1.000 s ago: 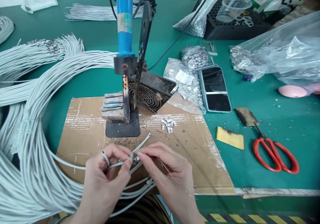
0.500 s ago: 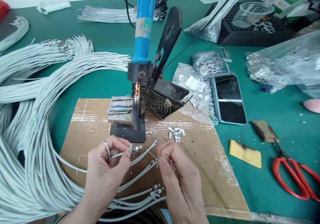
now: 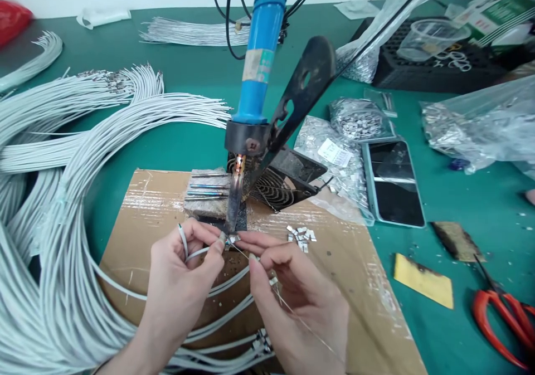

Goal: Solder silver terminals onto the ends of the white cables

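My left hand (image 3: pixel 179 274) pinches the end of a white cable (image 3: pixel 198 253) between thumb and forefinger, with a small metal connector (image 3: pixel 234 239) at its tip. My right hand (image 3: pixel 303 300) grips a thin solder wire (image 3: pixel 307 325); its end reaches the connector, and the outstretched fingertips are close to it. Just above both hands, the tip of a blue-handled soldering iron (image 3: pixel 257 85) points down from its black holder (image 3: pixel 303 88). Whether tip and connector touch, I cannot tell. More cable ends with connectors (image 3: pixel 261 341) lie below, partly behind my right hand.
Large bundles of white cables (image 3: pixel 71 208) fill the left. Loose metal pieces (image 3: pixel 301 235) lie on the cardboard (image 3: pixel 359 308). To the right are a phone (image 3: pixel 397 208), bags of metal parts (image 3: pixel 359 118), a yellow sponge (image 3: pixel 424 280) and red-handled scissors (image 3: pixel 497 313). Behind the iron sits a black fan (image 3: pixel 276 185).
My right hand has moved left and up with the solder wire, closing the gap to my left hand. The connector is now at the iron's tip. The whole view has shifted slightly.
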{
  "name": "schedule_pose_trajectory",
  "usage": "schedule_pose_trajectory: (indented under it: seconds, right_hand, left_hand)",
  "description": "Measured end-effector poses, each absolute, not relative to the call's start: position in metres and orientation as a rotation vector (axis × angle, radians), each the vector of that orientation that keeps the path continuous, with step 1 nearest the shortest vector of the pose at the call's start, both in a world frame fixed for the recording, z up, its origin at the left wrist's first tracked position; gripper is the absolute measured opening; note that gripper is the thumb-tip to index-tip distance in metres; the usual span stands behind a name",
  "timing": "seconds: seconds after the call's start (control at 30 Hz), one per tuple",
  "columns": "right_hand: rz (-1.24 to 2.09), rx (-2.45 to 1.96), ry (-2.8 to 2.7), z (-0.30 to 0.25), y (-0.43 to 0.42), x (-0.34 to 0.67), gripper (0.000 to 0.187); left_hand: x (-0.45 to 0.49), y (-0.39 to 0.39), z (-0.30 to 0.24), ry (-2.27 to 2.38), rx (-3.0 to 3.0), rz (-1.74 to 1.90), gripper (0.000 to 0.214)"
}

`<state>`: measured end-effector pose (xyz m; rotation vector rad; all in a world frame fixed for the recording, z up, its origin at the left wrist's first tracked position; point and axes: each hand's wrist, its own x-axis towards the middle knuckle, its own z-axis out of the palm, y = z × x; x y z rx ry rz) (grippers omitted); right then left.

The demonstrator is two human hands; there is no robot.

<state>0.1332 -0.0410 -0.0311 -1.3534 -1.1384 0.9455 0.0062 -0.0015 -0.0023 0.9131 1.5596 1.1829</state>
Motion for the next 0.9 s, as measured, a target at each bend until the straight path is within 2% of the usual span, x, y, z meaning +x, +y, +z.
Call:
schedule_pose_trajectory:
  seconds: [0.9]
  right_hand:
    - [0.950, -1.328, -1.169, -0.0277, -0.0317, 0.1366, 0.019]
  left_hand:
    - [0.0024, 0.0029, -0.0051, 1.526, 0.921, 1.216, 0.010]
